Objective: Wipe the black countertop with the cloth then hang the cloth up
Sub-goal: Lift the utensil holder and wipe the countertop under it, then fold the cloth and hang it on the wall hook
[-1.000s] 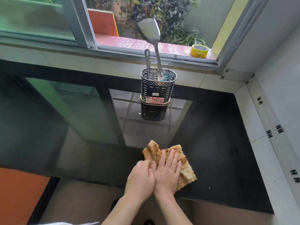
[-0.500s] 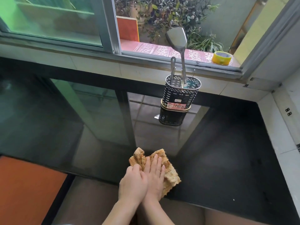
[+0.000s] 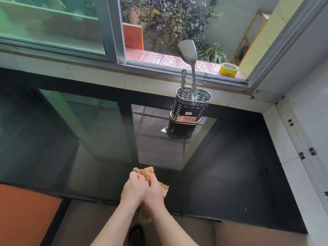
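A tan, frayed cloth (image 3: 147, 172) is bunched between both of my hands near the front edge of the glossy black countertop (image 3: 230, 174). My left hand (image 3: 134, 188) and my right hand (image 3: 155, 191) press together with fingers curled around the cloth. One end of it sticks out beyond my fingers, a corner shows at the right of my right hand, and a strip hangs below my wrists over the counter's edge. Most of the cloth is hidden inside my hands.
A perforated metal utensil holder (image 3: 190, 105) with a spatula (image 3: 188, 50) hangs at the back wall below the window sill. A yellow tape roll (image 3: 228, 69) sits on the sill. White tiled wall (image 3: 298, 157) bounds the counter at right. An orange surface (image 3: 23, 215) lies lower left.
My hands were flat on the spread cloth on the counter. They have curled shut and gathered the cloth into a bunch, pulling it toward the front edge.
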Demonstrator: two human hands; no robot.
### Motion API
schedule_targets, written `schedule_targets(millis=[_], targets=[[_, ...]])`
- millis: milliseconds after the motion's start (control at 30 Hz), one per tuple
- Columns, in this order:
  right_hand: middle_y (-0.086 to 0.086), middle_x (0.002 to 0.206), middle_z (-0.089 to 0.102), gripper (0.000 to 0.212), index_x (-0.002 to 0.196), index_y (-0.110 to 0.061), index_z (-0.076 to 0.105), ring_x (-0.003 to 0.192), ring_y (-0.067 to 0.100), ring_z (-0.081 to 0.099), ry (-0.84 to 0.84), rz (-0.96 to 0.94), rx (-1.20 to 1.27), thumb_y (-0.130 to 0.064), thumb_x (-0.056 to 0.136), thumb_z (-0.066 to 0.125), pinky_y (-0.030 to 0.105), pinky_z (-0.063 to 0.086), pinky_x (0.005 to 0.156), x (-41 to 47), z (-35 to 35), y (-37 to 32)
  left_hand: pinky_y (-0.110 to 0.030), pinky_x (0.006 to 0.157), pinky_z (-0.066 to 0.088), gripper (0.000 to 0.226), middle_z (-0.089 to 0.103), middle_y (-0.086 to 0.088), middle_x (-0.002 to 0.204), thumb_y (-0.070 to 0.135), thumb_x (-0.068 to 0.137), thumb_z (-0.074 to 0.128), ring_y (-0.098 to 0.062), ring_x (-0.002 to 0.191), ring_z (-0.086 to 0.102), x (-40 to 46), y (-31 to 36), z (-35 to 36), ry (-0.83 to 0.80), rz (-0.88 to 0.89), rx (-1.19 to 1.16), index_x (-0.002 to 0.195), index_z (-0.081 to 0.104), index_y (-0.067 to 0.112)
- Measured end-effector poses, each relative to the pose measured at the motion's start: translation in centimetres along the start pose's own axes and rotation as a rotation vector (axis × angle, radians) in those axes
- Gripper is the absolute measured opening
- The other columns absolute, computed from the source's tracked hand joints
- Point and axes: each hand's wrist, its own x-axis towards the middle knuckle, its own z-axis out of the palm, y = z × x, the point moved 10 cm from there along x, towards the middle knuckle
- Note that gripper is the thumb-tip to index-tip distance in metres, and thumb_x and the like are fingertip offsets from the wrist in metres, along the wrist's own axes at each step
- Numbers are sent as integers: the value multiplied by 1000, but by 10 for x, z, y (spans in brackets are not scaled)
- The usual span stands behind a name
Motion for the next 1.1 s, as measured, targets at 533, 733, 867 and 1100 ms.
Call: schedule_targets(millis=[533,733,867,1100], targets=[[13,97,75,25,91,-11,74,97,30,72,22,-75,238,-7,84,50,41,62,80,-30,-118,-46,-28,66,43,11,66,7,96,33,100,47,-7,81,59,-53,127,35,-185,548,302,108,53,30],[-6,100,78,31,101,-36,75,97,14,74,117,-180,155,-15,84,60,33,61,85,-55,-169,-74,-30,61,41,10,65,8,78,29,91,57,-11,75,60,-83,176,34,-143,718,316,83,52,26],[-14,101,75,27,105,-45,69,99,7,71,185,-252,89,-26,85,68,26,60,84,-69,-197,-95,-31,60,38,19,64,10,78,34,90,59,-11,74,58,-94,201,33,-103,776,308,76,49,24],[-13,115,73,27,116,-36,71,112,7,66,123,-327,47,-47,99,52,33,51,100,-88,-208,-128,-43,66,66,14,74,-13,87,22,93,58,-27,80,74,-87,204,30,-343,504,-131,85,65,12]])
